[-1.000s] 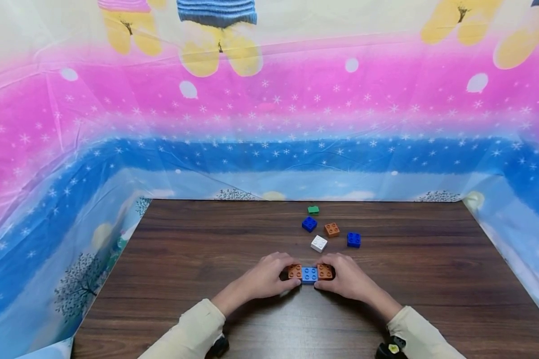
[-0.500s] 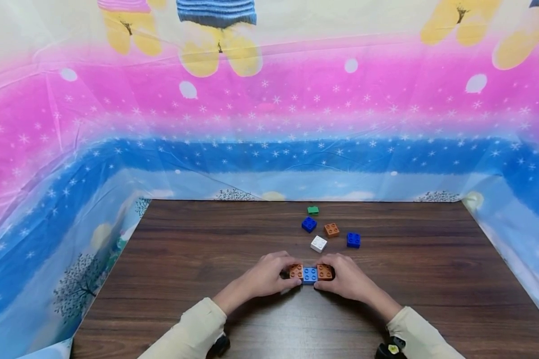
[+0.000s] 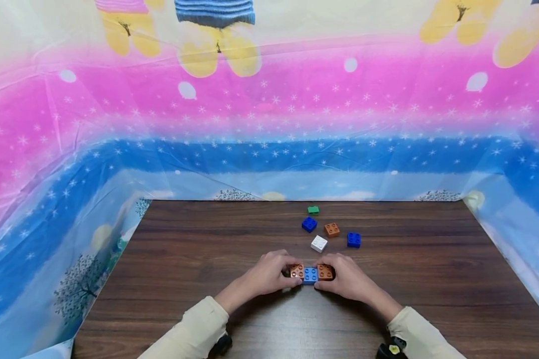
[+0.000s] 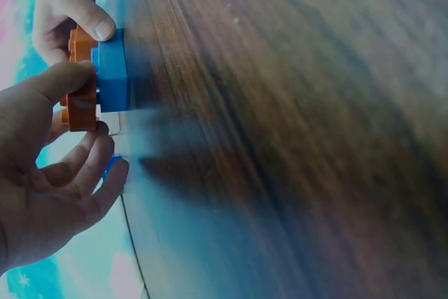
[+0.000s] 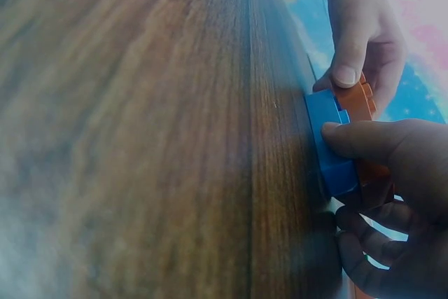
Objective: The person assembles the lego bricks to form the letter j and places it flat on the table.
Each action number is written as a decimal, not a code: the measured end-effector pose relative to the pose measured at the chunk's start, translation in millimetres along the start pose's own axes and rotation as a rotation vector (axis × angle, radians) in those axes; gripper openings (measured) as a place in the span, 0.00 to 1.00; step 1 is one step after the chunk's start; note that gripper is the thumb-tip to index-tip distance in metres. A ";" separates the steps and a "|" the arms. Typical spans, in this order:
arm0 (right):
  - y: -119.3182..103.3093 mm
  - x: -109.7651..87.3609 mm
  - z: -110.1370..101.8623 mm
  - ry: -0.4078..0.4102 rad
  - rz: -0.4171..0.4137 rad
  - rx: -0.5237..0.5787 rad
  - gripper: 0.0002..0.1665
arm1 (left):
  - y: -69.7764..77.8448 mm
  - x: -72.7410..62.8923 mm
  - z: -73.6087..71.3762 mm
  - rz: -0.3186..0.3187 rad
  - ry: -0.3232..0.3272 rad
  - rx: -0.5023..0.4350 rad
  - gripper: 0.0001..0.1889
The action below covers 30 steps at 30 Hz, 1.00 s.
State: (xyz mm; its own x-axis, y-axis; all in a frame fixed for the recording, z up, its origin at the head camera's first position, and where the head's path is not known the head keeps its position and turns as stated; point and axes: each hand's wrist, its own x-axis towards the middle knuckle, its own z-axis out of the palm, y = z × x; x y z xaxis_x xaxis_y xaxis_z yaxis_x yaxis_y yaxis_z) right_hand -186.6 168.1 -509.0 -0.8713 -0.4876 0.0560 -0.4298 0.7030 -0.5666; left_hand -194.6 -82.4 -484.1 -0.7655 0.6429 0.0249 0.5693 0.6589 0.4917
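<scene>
My left hand (image 3: pixel 269 274) pinches an orange toy brick (image 3: pixel 297 271) at the left end of a light blue brick (image 3: pixel 310 275). The left wrist view shows this orange brick (image 4: pixel 82 108) at the level of the blue brick's (image 4: pixel 113 71) studs, jutting past its end. My right hand (image 3: pixel 345 277) grips the other end, where a second orange brick (image 3: pixel 325 271) sits on the blue one. From the right wrist view, my right thumb presses the blue brick's side (image 5: pixel 329 145). The fingers behind the bricks are partly hidden.
Beyond my hands lie loose bricks: a white one (image 3: pixel 319 243), a dark blue one (image 3: pixel 309 224), another dark blue one (image 3: pixel 353 240), an orange one (image 3: pixel 332 229) and a green one (image 3: pixel 313 210). A printed cloth (image 3: pixel 269 154) stands behind the wooden table (image 3: pixel 197 234).
My left hand and its orange brick have shifted very slightly right, along with the blue brick. The right hand holds almost still, and the loose bricks stay where they were.
</scene>
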 end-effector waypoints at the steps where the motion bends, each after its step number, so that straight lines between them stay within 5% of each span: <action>1: 0.0 0.1 -0.1 0.003 -0.001 0.000 0.22 | 0.4 0.1 -0.3 -0.003 0.002 0.000 0.23; 10: 0.1 0.4 0.4 -0.004 0.003 0.002 0.22 | 4.1 1.5 -2.3 -0.068 -0.013 0.028 0.24; 30: 0.9 1.8 2.3 -0.009 0.030 0.023 0.21 | 11.4 7.2 -0.8 -0.079 -0.011 0.126 0.22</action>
State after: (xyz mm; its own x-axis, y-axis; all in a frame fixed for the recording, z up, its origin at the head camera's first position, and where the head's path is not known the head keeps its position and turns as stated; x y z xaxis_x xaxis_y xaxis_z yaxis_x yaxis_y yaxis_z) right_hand -188.0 166.6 -511.3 -0.8813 -0.4715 0.0314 -0.3981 0.7049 -0.5871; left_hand -193.9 -70.6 -477.6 -0.8067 0.5907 -0.0195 0.5409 0.7512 0.3782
